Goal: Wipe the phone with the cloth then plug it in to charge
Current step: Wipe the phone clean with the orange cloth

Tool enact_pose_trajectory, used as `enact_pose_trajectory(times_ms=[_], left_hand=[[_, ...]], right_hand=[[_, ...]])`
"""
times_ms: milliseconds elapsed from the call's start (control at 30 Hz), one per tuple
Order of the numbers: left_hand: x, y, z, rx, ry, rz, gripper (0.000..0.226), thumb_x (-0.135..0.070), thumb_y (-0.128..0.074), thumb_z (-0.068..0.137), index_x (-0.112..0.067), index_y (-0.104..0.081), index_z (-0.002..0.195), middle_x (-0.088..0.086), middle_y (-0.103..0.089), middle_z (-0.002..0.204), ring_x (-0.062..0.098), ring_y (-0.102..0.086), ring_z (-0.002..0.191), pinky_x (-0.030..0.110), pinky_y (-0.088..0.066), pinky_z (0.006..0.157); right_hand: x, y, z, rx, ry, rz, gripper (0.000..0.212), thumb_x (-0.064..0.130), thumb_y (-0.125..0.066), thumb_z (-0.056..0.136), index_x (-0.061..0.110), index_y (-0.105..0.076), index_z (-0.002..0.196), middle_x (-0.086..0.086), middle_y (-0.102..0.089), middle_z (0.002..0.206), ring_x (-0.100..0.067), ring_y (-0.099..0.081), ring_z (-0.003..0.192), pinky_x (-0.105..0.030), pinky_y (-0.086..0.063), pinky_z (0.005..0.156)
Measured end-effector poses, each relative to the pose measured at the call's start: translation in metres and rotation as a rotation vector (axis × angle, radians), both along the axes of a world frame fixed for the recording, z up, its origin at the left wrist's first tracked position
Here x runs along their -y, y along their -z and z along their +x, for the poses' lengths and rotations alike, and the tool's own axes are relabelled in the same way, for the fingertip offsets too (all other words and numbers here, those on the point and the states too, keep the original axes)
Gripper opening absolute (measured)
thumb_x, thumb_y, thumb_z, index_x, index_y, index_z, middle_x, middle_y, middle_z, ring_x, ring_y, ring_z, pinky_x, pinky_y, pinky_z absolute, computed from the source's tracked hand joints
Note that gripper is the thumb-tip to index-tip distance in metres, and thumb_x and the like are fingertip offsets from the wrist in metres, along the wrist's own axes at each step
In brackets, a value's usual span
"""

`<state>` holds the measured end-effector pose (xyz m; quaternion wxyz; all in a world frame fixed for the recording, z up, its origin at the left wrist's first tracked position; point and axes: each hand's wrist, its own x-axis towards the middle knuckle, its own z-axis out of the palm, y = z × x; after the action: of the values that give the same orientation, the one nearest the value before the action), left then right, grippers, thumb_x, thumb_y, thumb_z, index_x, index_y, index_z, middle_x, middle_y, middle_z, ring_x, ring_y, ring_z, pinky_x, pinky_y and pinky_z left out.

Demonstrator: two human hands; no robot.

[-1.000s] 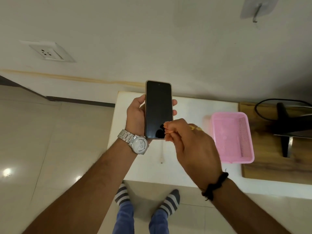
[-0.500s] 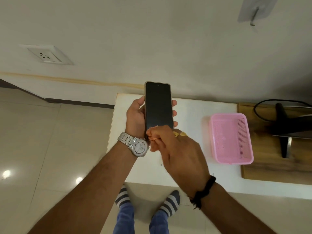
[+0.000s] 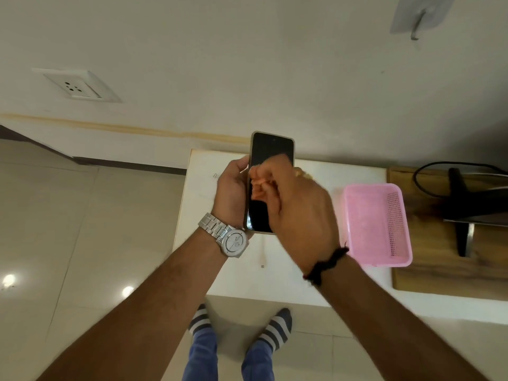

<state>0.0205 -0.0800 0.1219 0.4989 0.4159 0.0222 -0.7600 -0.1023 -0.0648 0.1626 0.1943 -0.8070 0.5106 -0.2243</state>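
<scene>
the phone is held upright above the white desk, screen toward the person, so the glass is open to wiping. the left hand curls round its left edge as a brace, while the right hand pinches a bunched orange cloth against the mid-screen. the wall socket lies well apart to the left, probably for the charging step.

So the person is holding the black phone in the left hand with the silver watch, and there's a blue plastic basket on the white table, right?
Almost. The plastic basket is pink, not blue, as the head view shows. The rest holds: the left hand with the silver watch grips the black phone, and the basket sits on the white table.
</scene>
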Motion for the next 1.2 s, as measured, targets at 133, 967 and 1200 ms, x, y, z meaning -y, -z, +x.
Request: enact_pose_trajectory(times_ms=[133, 967, 1200], left_hand=[[0.0, -0.003, 0.006, 0.001, 0.04, -0.02, 0.066, -0.052, -0.037, 0.096, -0.005, -0.062, 0.136, 0.024, -0.064, 0.129, 0.037, -0.062, 0.099, 0.046, -0.048, 0.092], [-0.022, 0.0, 0.003, 0.005, 0.089, 0.009, 0.053, -0.042, -0.036, 0.098, -0.011, -0.079, 0.098, 0.014, -0.074, 0.098, 0.029, -0.07, 0.081, 0.036, -0.06, 0.075], [-0.012, 0.001, 0.008, 0.074, 0.045, 0.011, 0.044, -0.045, -0.05, 0.09, -0.009, -0.071, 0.106, 0.017, -0.066, 0.111, 0.036, -0.063, 0.102, 0.045, -0.047, 0.098]], right_hand=[[-0.042, -0.004, -0.003, 0.078, -0.121, 0.059, 0.029, 0.044, -0.028, 0.107, 0.023, -0.048, 0.111, -0.001, -0.063, 0.073, -0.008, -0.054, 0.055, -0.017, -0.05, 0.05], [-0.004, -0.003, -0.02, -0.047, -0.049, 0.054, 0.013, 0.026, -0.047, 0.104, 0.017, -0.052, 0.112, -0.006, -0.065, 0.077, -0.024, -0.064, 0.063, -0.039, -0.057, 0.056], [-0.011, -0.014, -0.017, -0.025, -0.063, 0.07, 0.011, 0.029, -0.039, 0.099, 0.024, -0.043, 0.108, 0.008, -0.056, 0.074, -0.009, -0.056, 0.059, -0.027, -0.052, 0.051]])
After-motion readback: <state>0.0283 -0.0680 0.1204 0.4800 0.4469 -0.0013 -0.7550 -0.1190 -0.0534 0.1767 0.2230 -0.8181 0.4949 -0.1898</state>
